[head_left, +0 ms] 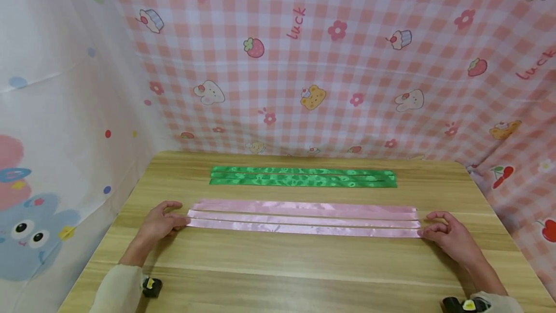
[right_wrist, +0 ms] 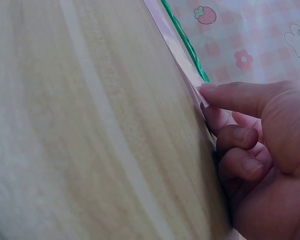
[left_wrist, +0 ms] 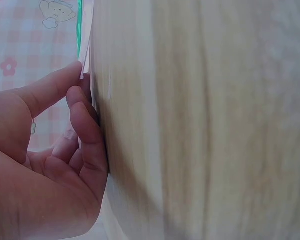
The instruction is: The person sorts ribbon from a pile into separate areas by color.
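Observation:
Three pink satin ribbon strips [head_left: 304, 217] lie side by side across the table in the head view. At the left end of the front strip, my left hand [head_left: 159, 223] pinches the ribbon's tip between thumb and finger. My right hand [head_left: 449, 235] pinches the right end of that same strip. The left wrist view shows the thumb [left_wrist: 55, 87] on the ribbon end, the other fingers curled low against the wood. In the right wrist view, the ribbon end [right_wrist: 202, 95] sits under the thumb, with the remaining fingers bent beneath.
Behind the pink strips lie several green ribbon strips [head_left: 304, 177], parallel to them. The wooden table [head_left: 295, 274] reaches back to a pink checked cloth [head_left: 278, 76]. A white patterned cloth [head_left: 65, 110] hangs on the left. Black wrist cameras show at both sleeves.

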Available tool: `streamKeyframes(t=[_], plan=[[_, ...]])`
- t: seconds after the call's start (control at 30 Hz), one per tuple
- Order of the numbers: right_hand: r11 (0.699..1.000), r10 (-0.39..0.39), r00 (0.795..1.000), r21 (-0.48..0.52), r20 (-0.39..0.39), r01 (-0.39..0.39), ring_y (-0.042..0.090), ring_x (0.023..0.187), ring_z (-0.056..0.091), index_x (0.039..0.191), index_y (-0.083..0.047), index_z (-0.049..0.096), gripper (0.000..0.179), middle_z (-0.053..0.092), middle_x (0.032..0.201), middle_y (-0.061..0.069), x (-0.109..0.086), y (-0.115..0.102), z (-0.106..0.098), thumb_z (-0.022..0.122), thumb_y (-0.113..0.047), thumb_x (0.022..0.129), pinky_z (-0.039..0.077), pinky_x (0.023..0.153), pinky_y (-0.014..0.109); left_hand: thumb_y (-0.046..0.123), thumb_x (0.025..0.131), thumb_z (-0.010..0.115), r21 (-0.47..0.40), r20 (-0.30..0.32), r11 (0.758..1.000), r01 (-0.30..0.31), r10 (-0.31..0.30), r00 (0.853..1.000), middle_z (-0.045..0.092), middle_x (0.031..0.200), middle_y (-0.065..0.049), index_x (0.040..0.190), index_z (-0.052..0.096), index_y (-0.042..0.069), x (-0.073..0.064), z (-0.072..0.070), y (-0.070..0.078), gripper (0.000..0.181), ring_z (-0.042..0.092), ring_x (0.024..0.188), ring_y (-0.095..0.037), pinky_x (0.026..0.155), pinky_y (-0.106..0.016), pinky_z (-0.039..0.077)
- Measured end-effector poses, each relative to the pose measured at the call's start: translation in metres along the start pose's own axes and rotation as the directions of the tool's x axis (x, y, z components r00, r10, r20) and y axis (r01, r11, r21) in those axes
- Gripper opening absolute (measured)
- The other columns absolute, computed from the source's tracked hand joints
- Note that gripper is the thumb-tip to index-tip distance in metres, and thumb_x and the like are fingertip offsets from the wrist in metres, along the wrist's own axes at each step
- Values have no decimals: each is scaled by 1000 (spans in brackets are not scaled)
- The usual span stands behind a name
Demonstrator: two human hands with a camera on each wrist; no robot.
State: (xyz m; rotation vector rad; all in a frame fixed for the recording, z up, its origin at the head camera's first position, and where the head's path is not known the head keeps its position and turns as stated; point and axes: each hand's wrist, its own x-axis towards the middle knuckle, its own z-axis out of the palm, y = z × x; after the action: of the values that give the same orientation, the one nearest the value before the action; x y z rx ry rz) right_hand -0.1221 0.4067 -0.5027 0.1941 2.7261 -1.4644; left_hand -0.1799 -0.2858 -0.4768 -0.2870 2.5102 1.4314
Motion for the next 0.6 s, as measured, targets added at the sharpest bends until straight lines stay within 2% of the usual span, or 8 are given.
streamKeyframes(t=[0.27, 0.4, 0.5, 0.6], plan=[[1000, 0, 1000, 22, 7, 0, -2, 72, 61, 122, 4, 42, 39, 73, 80, -4, 0, 0, -1, 67, -6, 93, 45, 61, 19, 18, 88, 76, -9, 10, 1000, -9, 9, 1000, 69, 78, 7, 139, 38, -6, -2, -1, 0, 67, 55, 69, -10, 63, -27, 47], [1000, 10, 1000, 8, -3, -10, 2, 65, 54, 121, 4, 43, 37, 70, 78, -8, -1, -1, -3, 66, -7, 94, 42, 56, 23, 19, 90, 73, -26, 3, 1000, -14, 14, 1000, 66, 75, 6, 141, 34, -7, -2, -2, 1, 69, 55, 68, -10, 61, -27, 48], [998, -12, 999, -63, -43, 9, 3, 65, 52, 119, 4, 47, 32, 69, 82, -4, -2, -5, -3, 64, -10, 96, 44, 55, 24, 20, 94, 68, -33, -29, 999, -31, 30, 999, 65, 77, -1, 141, 33, -7, -2, -2, 4, 64, 56, 67, -11, 58, -28, 49], [987, -80, 992, -148, -93, 66, 2, 69, 54, 116, 5, 53, 27, 67, 89, 3, -2, -13, -3, 61, -13, 98, 47, 57, 24, 21, 97, 64, 3, -85, 997, -82, 82, 993, 69, 94, -14, 140, 37, -6, -4, -1, 11, 57, 62, 73, -15, 60, -27, 51]])
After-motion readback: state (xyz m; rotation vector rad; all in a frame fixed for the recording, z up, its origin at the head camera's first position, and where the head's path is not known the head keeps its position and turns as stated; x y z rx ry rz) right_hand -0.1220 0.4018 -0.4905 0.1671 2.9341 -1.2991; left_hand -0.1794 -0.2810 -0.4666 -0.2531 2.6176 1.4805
